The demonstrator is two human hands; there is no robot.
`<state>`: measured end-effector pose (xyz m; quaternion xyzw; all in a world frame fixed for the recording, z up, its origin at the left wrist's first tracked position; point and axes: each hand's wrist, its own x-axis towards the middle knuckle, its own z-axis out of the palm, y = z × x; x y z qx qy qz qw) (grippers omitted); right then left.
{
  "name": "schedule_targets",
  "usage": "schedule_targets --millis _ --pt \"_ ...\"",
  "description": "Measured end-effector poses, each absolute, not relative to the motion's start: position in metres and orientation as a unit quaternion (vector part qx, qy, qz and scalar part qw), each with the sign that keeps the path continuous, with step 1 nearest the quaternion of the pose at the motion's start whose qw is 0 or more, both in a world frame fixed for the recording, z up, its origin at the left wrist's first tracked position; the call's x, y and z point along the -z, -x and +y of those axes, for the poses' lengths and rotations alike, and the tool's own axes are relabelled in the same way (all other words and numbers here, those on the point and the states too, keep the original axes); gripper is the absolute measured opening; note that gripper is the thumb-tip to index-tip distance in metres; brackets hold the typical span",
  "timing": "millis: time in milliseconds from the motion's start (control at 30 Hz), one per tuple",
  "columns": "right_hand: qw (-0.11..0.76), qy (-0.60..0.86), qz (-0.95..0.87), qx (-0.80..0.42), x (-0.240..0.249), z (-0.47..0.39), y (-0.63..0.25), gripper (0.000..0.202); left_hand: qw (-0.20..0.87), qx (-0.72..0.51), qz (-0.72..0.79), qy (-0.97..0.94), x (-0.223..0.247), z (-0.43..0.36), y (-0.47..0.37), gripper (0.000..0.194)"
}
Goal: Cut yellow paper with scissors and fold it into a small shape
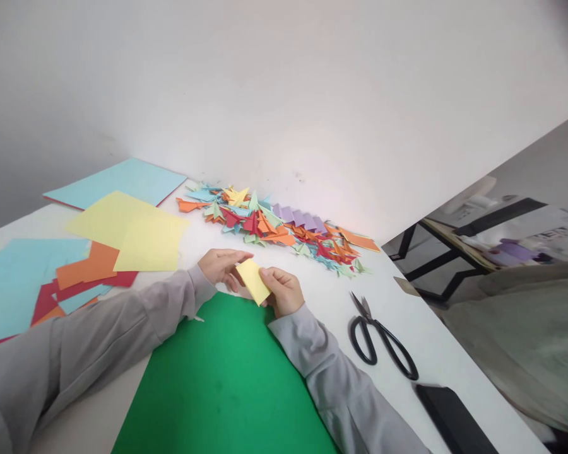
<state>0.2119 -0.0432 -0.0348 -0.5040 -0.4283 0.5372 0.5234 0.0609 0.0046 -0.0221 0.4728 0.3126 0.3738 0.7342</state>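
A small yellow piece of paper (252, 282), apparently folded, is held up over the far edge of a green sheet (227, 378). My right hand (284, 291) pinches its right side, thumb on the front and the other fingers behind. At the paper's upper left edge, my left hand (221, 267) has its fingers curled round the border; its fingertips are partly hidden. Just beyond both hands lies a long heap of small folded paper shapes (260, 221) in orange, red, green, blue, yellow and purple.
Yellow sheets (127, 221), blue sheets (113, 180) and orange cut pieces (92, 265) lie at left. Black-handled scissors (383, 337) and a flat black object (454, 416) rest at right, near the white table's edge. A wall (265, 94) stands behind. Beyond the edge is draped fabric (520, 340).
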Motion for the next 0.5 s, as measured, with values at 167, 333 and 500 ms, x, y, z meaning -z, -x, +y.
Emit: schedule_targets --millis 167,333,500 --pt "0.559 0.505 -0.355 -0.554 0.0310 -0.0402 -0.2128 0.038 0.700 -0.382 0.302 -0.523 0.0223 0.0021 -0.0589 0.065" --pt "0.549 0.510 -0.369 -0.550 0.0303 -0.0410 -0.2123 0.040 0.661 -0.399 0.330 -0.543 0.0232 -0.0013 -0.0608 0.064" --pt "0.517 0.524 -0.432 -0.520 0.0346 -0.0421 -0.2112 0.044 0.650 -0.423 0.348 -0.526 0.0219 -0.0007 -0.0641 0.062"
